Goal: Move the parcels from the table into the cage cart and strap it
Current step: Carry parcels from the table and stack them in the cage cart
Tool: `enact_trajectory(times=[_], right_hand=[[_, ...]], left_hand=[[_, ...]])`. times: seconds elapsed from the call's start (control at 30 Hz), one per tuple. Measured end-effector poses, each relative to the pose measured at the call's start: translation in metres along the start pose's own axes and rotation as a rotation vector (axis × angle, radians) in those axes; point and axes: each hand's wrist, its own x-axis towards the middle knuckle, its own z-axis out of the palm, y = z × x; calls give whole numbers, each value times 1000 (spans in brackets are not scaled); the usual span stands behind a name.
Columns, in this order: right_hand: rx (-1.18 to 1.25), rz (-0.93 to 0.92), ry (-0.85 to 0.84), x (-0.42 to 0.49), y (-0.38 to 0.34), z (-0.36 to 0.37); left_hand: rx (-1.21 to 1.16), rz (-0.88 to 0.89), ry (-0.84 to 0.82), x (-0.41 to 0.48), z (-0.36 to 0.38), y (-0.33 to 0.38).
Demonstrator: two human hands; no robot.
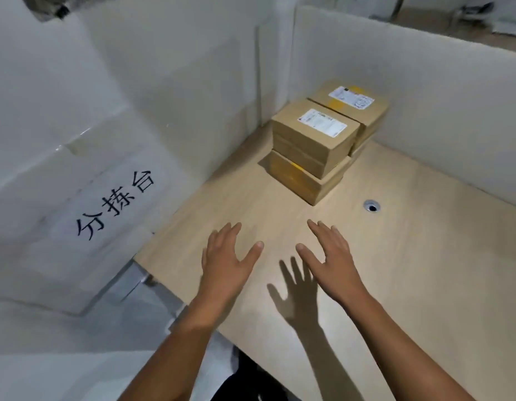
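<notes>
Two hands hover palm-down over the near part of the worktop (410, 256), and neither has anything in it. The left hand (225, 264) has its fingers (222, 233) straight and loosely fanned, with the thumb stuck out to the side. The right hand (332, 261) is the same, with fingers (317, 227) spread and pointing away from the person, and there's a hand-shaped shadow on the wood between the two wrists.

The parcels (314, 134) are stacked in the far corner, well clear of both hands, right up near the white partition (424, 111). They're brown cartons lying flat with the white labels facing up. The long sides of the top ones look to run along that partition. The bottom carton (303, 180) sticks out a bit towards the person. A cable hole (372, 206) sits just right of the stack, and there's a handwritten sign (115, 204) on the left wall.
</notes>
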Motion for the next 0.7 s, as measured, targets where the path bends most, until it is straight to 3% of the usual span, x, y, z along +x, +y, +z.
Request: enact_trajectory(times=[0.23, 0.4, 0.6, 0.7], right_hand=[[-19, 154, 223, 45, 7, -49], [-81, 211, 316, 91, 0, -71], [-209, 202, 337, 157, -14, -90], [-229, 190, 358, 186, -13, -97]], left_hand=[[-257, -22, -171, 112, 32, 57], [-508, -88, -152, 193, 49, 105], [-806, -375, -140, 272, 69, 175], [-780, -487, -57, 303, 85, 201]])
